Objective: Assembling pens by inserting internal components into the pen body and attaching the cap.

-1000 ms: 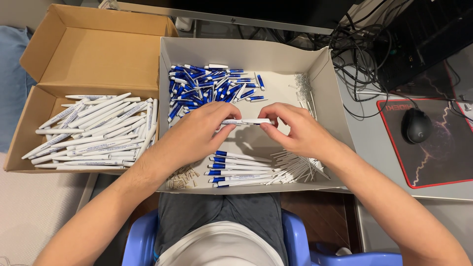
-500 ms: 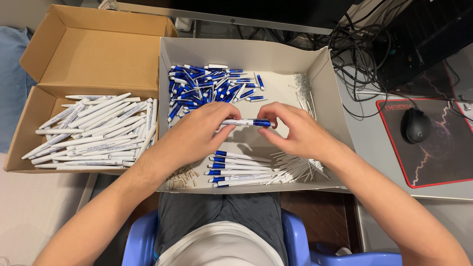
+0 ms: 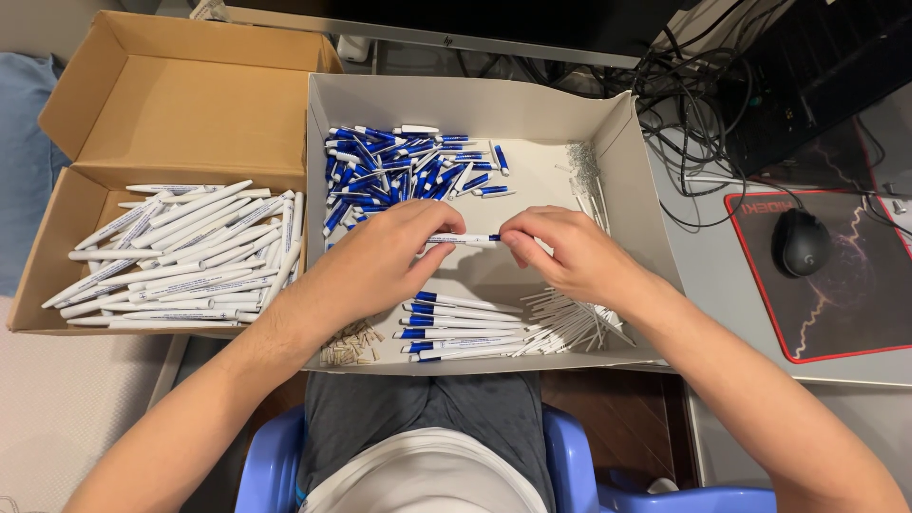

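Both my hands meet over a white cardboard tray (image 3: 617, 161) and hold one white and blue pen (image 3: 463, 238) level between them. My left hand (image 3: 380, 261) grips its white end; my right hand (image 3: 560, 252) pinches the blue end. Behind the hands lies a heap of blue pen parts (image 3: 399, 171). In front of them lies a short row of assembled pens (image 3: 456, 328), with thin white refills (image 3: 570, 328) to the right and small beige pieces (image 3: 350, 344) at the front left corner.
A brown cardboard box (image 3: 171, 95) on the left holds several white pen barrels (image 3: 190, 252). Small metal springs (image 3: 581, 163) lie at the tray's back right. To the right are a black mouse (image 3: 800, 242) on a red-edged mat (image 3: 855, 313) and tangled cables (image 3: 693, 104).
The hands have drawn closer together along the pen, so less of it shows between the fingers. Everything else is unmoved.
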